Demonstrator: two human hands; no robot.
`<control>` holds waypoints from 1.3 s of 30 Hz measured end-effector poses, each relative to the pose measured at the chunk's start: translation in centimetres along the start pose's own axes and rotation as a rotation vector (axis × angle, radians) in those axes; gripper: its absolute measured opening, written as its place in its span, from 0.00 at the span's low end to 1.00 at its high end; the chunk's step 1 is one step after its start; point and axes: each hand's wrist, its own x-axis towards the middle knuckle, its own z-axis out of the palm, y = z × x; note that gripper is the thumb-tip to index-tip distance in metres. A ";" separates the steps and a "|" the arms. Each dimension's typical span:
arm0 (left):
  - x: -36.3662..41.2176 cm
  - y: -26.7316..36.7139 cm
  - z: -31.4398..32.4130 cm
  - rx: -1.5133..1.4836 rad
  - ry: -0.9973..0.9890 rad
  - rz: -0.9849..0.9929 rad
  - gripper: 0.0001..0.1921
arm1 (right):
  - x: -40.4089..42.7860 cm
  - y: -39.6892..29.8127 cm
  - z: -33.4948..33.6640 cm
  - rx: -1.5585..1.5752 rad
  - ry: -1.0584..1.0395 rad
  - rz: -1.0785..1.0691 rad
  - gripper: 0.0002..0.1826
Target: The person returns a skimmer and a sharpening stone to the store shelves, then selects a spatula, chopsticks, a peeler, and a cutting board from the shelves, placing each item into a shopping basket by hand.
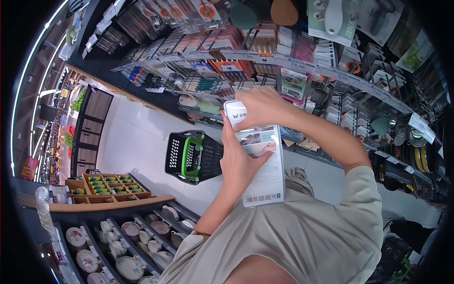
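Note:
A long flat white package in clear plastic (264,177) is upright before my chest, its printed face with small pictures and writing turned to the camera. My left hand (239,163) holds it by the left side, with the thumb across the face. The top end is in the grasp of my right hand (262,106), the thumb on the front and the other fingers bent over the upper edge, partly hidden. Beyond both hands hang rows of packaged kitchen utensils on hooks (227,67). A black shopping basket with a green handle (193,158) stands on the floor to the left.
Shelves with patterned plates (129,268), bowls and cups lie at the lower left, beside a wooden divided tray (97,200) of small green and yellow packs. The utensil rack's price rail (298,63) curves across the front. Tiled floor (129,124) shows between the shelves.

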 end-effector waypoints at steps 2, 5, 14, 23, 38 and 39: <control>0.2 0.2 0.5 0.027 0.025 0.053 0.65 | 0.2 -0.3 0.3 -0.016 0.009 0.018 0.35; 0.1 -0.3 1.4 0.091 0.063 0.088 0.66 | 0.0 -0.4 0.8 -0.030 0.041 0.037 0.33; 0.2 -0.5 2.8 0.172 0.052 0.139 0.66 | -0.8 0.5 1.8 -0.034 0.047 0.107 0.30; -1.4 -3.8 2.5 -0.656 -0.173 -0.150 0.55 | -1.2 1.7 1.4 -0.018 -0.010 0.091 0.31; -8.5 -10.5 -0.8 -1.180 -0.183 -0.339 0.34 | -9.1 -5.3 11.5 1.150 0.332 0.398 0.35; -8.5 -10.8 -1.1 -1.162 -0.183 -0.320 0.35 | -10.4 -6.3 12.3 1.302 0.218 0.484 0.34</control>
